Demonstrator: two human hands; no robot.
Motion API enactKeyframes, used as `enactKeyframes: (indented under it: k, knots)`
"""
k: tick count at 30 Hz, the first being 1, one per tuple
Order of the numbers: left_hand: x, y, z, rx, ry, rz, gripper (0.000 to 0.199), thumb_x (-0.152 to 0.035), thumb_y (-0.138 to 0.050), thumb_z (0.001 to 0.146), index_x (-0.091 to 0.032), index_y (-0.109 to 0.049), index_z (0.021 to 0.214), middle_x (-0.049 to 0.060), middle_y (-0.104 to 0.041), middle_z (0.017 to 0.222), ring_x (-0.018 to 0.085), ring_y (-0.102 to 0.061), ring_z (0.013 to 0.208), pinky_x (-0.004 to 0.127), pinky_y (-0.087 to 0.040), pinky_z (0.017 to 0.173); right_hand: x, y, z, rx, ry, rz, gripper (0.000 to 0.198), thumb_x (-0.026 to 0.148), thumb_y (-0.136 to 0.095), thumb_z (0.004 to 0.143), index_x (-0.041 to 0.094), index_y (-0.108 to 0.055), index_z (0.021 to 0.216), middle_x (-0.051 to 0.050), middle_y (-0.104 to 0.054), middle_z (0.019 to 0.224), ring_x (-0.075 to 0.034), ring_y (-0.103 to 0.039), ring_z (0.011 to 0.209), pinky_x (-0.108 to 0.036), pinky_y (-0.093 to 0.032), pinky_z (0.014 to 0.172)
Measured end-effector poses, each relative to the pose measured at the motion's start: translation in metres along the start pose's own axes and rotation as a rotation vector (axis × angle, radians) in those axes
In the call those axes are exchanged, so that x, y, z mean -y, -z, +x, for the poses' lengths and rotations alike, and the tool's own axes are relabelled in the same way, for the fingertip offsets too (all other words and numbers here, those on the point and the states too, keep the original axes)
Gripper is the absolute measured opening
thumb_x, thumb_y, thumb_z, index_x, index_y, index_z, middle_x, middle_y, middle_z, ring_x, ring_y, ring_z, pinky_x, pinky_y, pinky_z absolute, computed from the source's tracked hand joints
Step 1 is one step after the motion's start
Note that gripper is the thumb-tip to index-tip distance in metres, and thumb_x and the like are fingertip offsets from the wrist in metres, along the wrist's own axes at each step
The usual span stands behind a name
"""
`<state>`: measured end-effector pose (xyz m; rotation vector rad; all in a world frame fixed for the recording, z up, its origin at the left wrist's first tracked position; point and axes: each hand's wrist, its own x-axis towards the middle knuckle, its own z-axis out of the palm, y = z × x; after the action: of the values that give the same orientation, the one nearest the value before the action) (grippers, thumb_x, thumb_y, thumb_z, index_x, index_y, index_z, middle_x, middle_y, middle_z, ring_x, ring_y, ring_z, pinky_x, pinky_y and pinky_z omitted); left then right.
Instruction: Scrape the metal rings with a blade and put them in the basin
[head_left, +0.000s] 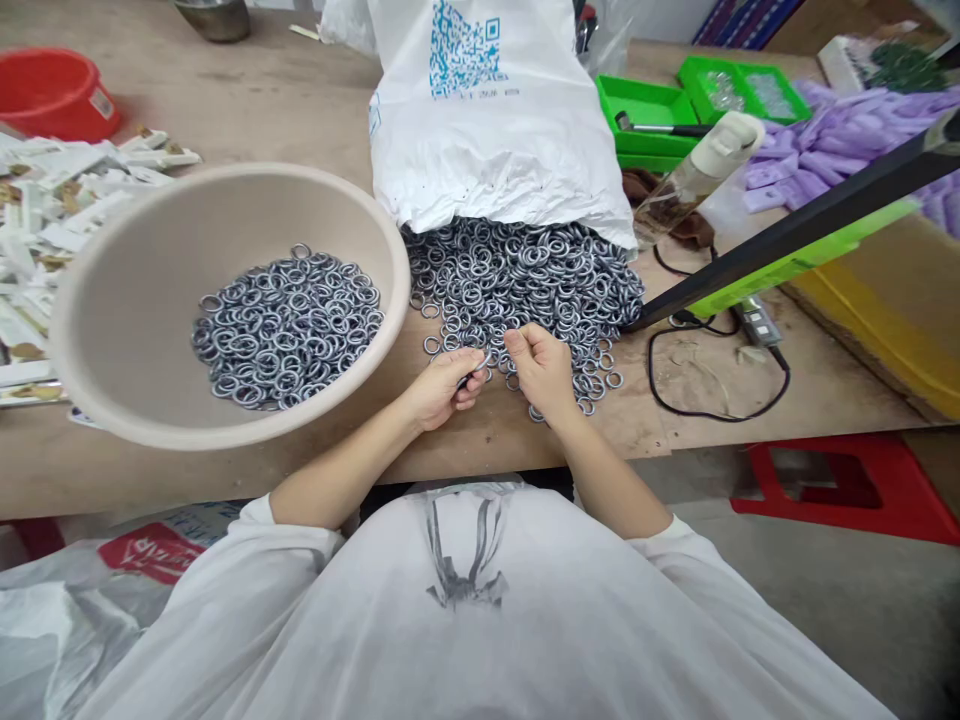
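My left hand (448,388) pinches a grey metal ring (482,362) between thumb and fingers, at the near edge of a heap of rings (525,280). Close by on the right, my right hand (541,370) is closed, fingers curled; what it holds, if anything, I cannot make out. The heap spills from the mouth of a white sack (495,150) lying on the table. To the left stands a big beige basin (97,300) with many similar rings (292,330) piled inside it.
White strips (45,220) and a red tub (56,95) lie left of the basin. Right of the sack are green trays (649,105), a spray bottle (697,170), purple pieces (832,150) and a black cable (716,415). A slanted black bar (795,225) crosses the right side.
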<state>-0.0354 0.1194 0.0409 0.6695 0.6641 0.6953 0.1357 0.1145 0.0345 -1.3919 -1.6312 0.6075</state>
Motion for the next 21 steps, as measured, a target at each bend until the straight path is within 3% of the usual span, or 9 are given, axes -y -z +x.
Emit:
enactKeyframes:
  k: [7,14,21]
  knots:
    - [0.001,-0.003,0.001,-0.097,0.010,0.016,0.025,-0.029,-0.065,0.079,-0.014,-0.045,0.077,-0.004,-0.041,0.058,0.004,-0.030,0.043,0.015,-0.021,0.040,0.005,-0.009,-0.007,0.130,0.013,0.063,0.057,0.076,-0.057,0.093,0.020,-0.058,0.098,0.002,-0.058,0.072,-0.018,-0.052,0.061,-0.029,-0.036,0.059]
    - [-0.001,-0.004,0.001,-0.107,0.018,0.007,0.018,-0.022,-0.057,0.083,-0.013,-0.045,0.072,-0.003,-0.040,0.058,0.004,-0.029,0.043,0.015,-0.020,0.039,0.007,-0.011,-0.007,0.147,0.008,0.136,0.054,0.072,-0.052,0.098,0.019,-0.059,0.093,-0.001,-0.061,0.076,-0.020,-0.058,0.068,-0.030,-0.041,0.063]
    - [0.002,-0.004,0.001,-0.101,0.018,0.023,0.019,-0.023,-0.057,0.086,-0.015,-0.044,0.076,-0.004,-0.039,0.057,0.005,-0.028,0.043,0.015,-0.020,0.040,0.005,-0.010,-0.007,0.160,0.021,0.104,0.048,0.067,-0.061,0.093,0.019,-0.061,0.096,0.001,-0.059,0.075,-0.019,-0.055,0.066,-0.030,-0.039,0.062]
